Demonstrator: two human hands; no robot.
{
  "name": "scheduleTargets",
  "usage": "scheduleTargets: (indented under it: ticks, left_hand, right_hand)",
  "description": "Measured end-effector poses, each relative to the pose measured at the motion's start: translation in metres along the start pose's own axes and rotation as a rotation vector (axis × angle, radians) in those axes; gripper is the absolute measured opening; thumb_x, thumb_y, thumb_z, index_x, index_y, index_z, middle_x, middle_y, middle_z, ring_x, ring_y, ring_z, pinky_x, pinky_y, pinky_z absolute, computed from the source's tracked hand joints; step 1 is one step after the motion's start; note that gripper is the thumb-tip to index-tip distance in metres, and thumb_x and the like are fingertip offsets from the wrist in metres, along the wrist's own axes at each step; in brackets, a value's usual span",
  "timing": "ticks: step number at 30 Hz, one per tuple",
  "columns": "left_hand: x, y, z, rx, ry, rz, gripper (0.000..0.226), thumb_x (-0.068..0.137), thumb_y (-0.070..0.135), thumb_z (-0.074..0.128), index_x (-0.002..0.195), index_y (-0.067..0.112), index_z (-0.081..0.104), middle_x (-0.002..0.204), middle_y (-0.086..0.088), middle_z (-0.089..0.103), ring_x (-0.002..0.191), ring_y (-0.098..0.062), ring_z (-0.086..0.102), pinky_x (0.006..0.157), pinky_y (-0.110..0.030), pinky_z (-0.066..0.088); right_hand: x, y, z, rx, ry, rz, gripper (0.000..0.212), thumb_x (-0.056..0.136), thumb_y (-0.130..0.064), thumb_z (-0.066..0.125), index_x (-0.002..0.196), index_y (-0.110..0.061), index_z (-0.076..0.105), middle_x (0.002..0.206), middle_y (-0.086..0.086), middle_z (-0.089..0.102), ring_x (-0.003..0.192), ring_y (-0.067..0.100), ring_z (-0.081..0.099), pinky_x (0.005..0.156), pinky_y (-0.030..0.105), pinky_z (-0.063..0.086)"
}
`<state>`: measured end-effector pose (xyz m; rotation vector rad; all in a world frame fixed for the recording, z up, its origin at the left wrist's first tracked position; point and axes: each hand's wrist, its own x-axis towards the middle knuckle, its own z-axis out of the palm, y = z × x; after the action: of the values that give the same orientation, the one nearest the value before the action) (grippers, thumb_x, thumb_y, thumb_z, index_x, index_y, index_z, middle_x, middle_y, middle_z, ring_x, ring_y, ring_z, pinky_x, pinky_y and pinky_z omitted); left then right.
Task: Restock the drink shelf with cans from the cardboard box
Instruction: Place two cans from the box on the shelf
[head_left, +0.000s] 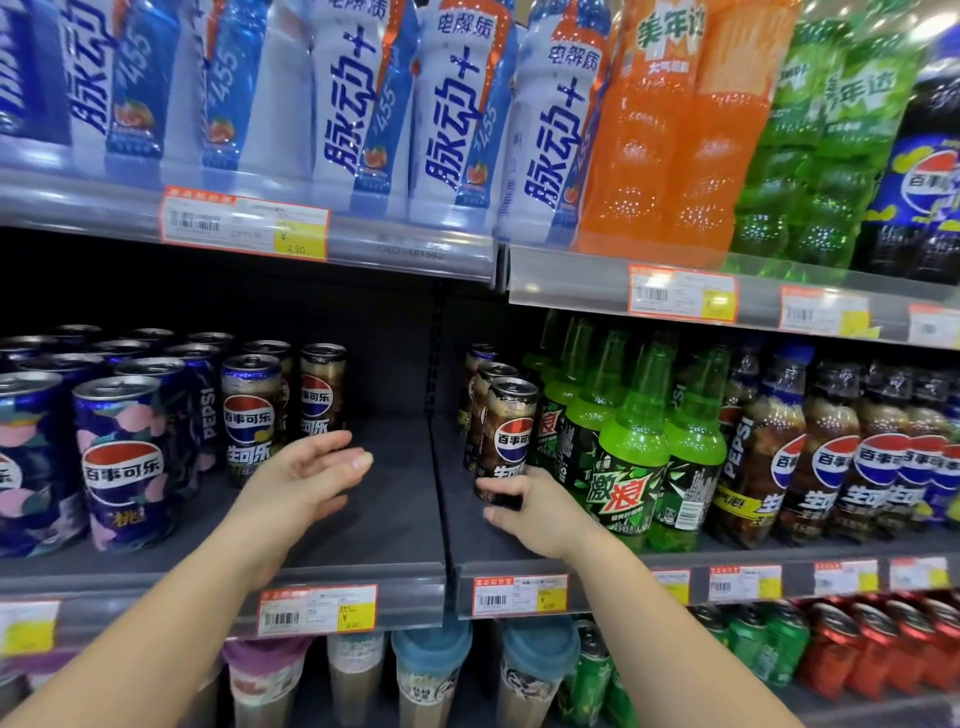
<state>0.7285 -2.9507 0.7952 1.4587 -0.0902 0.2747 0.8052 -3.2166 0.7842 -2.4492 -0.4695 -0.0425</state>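
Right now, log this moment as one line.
stage: placing can | right hand: grips front brown Pepsi can beside green bottles | left hand: open, holds nothing | shelf: bare gap mid-row

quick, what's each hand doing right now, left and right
Left hand: open, fingers straight, holding nothing, over the bare shelf.
Right hand: grips the base of the front dark Pepsi can on the shelf.

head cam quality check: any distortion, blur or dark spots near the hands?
Head view: wide-angle bowing bends the shelf edge and tilts the top bottles; upper left bottles are smeared, as are the price tags. Shelf back behind the cans is nearly black. Left hand and right hand, with its grip on the brown can, are evenly lit and sharp.
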Motion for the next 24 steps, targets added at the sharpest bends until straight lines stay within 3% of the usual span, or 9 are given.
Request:
scheduleTargets:
  ticks: [5,10,14,21,24]
  left_hand:
    - [-0.003,0.003,-0.002,-0.001,0.025,0.006,0.105,0.027,0.065,0.089,0.12,0.026,0.06,0.111,0.006,0.072,0.105,-0.014,0.067,0.093,-0.038,0.05]
    - [-0.005,0.006,-0.004,-0.018,0.055,-0.015,0.079,0.052,0.046,0.09,0.122,0.024,0.059,0.11,0.003,0.072,0.107,-0.017,0.067,0.095,-0.039,0.05]
    - [-0.008,0.007,-0.005,0.009,0.065,-0.019,0.094,0.033,0.058,0.089,0.118,0.028,0.06,0.11,0.006,0.073,0.104,-0.014,0.068,0.093,-0.037,0.05]
    - [-0.017,0.006,0.0,0.016,0.086,-0.039,0.068,0.052,0.045,0.085,0.114,0.03,0.061,0.108,0.008,0.073,0.107,-0.014,0.067,0.095,-0.039,0.05]
    - [-0.026,0.007,-0.003,0.033,0.119,-0.034,0.091,0.03,0.061,0.089,0.112,0.031,0.062,0.106,0.009,0.073,0.103,-0.01,0.068,0.09,-0.035,0.051]
  right_hand:
    - [0.015,0.002,0.003,0.026,0.004,0.024,0.041,0.086,-0.026,0.071,0.126,-0.027,0.064,0.145,0.002,0.04,0.131,0.016,0.046,0.114,0.022,0.025]
    - [0.026,0.005,0.006,0.048,0.02,0.049,0.042,0.085,-0.028,0.072,0.126,-0.029,0.063,0.147,0.004,0.038,0.132,0.019,0.044,0.117,0.03,0.026]
    - [0.027,0.004,0.005,0.053,0.023,0.057,0.043,0.086,-0.027,0.071,0.128,-0.028,0.062,0.148,0.006,0.036,0.135,0.02,0.041,0.118,0.029,0.023]
    - [0.012,-0.009,-0.003,0.056,-0.004,0.088,0.046,0.089,-0.024,0.068,0.133,-0.026,0.057,0.148,0.005,0.04,0.131,0.021,0.044,0.112,0.024,0.03]
    - [-0.003,-0.025,-0.005,0.033,0.03,0.045,0.049,0.09,-0.027,0.066,0.137,-0.029,0.053,0.152,0.0,0.036,0.134,0.019,0.042,0.106,0.019,0.027]
